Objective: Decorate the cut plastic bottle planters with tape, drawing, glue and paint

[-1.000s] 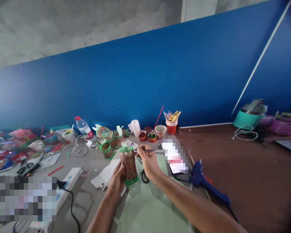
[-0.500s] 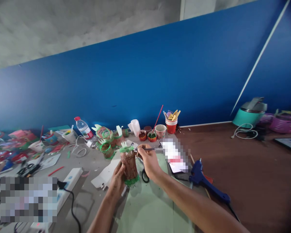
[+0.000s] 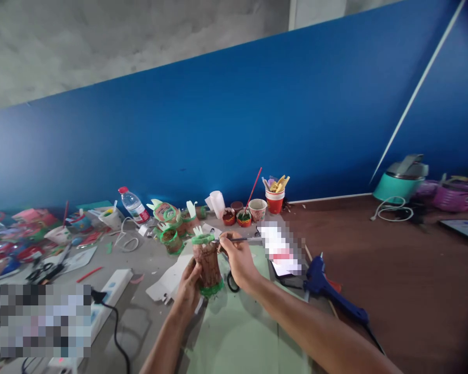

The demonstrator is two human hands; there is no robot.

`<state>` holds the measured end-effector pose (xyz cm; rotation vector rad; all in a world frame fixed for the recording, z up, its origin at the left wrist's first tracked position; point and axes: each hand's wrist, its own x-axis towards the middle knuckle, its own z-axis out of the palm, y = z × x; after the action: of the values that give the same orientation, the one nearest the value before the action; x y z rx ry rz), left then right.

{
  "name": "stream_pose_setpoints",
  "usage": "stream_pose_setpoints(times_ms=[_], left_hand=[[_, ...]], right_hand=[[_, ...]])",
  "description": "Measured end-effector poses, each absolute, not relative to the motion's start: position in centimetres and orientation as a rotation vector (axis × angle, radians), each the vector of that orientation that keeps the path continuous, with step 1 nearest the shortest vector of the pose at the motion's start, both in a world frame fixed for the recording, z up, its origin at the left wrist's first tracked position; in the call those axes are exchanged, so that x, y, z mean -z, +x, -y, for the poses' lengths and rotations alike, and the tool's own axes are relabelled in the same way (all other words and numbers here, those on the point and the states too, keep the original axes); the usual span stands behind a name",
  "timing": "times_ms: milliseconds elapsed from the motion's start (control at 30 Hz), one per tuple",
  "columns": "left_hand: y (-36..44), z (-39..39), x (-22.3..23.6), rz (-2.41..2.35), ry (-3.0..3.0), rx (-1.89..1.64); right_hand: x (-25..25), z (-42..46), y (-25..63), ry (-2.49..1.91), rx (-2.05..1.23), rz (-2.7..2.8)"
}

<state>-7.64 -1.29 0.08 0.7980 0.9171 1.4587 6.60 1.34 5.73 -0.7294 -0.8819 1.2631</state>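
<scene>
Brown painted cylinder (image 3: 206,264), rimmed in green at top and bottom, is held upright just above a pale green sheet (image 3: 237,332) near the front edge of the table (image 3: 148,259). Its long axis runs close to vertical, tipped very slightly. It is gripped low on its near side by the left hand (image 3: 187,291), whose fingers are wrapped around the lower half. The right hand (image 3: 237,257) is set just to the right of the cylinder's top and is pinched around a thin brush (image 3: 242,239), which lies nearly level, its tip pointed left and brought to the green rim. The brush is thus crossed at about a right angle to the cylinder's axis, and the right hand is the nearer one to the rim. Whether the tip is touching the rim cannot be told.

Black-handled scissors (image 3: 232,281) are partly hidden behind the right wrist. A blue glue gun (image 3: 331,296) lies to the right. Farther back, small paint pots (image 3: 236,217), a red cup of tools (image 3: 275,200) and a water bottle (image 3: 133,204) are lined along the blue wall (image 3: 234,130). A white power strip (image 3: 101,301) lies to the left.
</scene>
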Motion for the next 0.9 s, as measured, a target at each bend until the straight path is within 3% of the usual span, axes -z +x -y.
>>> stream_pose_setpoints(times_ms=[267, 900], left_hand=[[-7.82, 1.43, -0.11, -0.957, 0.739, -1.458], [-7.56, 1.44, -0.26, -0.898, 0.795, -1.454]], right_hand=[[-5.6, -1.73, 6.46, -0.701, -1.344, 0.708], [-5.7, -1.34, 6.64, -0.734, -1.231, 0.902]])
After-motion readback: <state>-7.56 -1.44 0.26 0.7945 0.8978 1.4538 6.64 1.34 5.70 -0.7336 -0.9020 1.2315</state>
